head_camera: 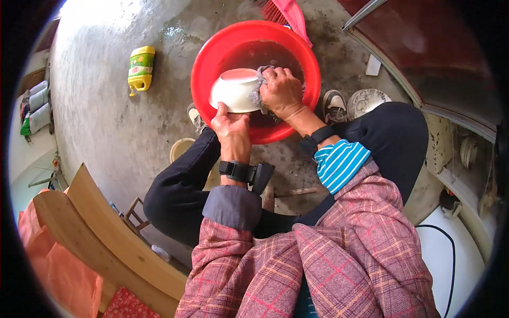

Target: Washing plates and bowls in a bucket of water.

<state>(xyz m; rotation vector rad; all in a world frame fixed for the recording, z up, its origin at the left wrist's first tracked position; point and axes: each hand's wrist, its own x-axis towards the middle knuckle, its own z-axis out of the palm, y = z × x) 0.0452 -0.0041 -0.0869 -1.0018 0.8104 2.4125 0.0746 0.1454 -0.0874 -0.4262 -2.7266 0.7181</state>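
A white bowl is tilted on its side over a red plastic basin on the floor, its foot ring facing away from me. My left hand grips its near edge, with the thumb on the outer wall. In my right hand is a wet grey cloth, pressed against the bowl's right side. Dark water lies in the basin below. What else may be in the water under the bowl and my right hand is hard to tell.
A yellow jug with a green label lies left of the basin. Behind the basin is a pink dustpan beside red bristles. A whitish round dish sits by my right shoe, a beige container by my left leg. Wooden boards stand lower left.
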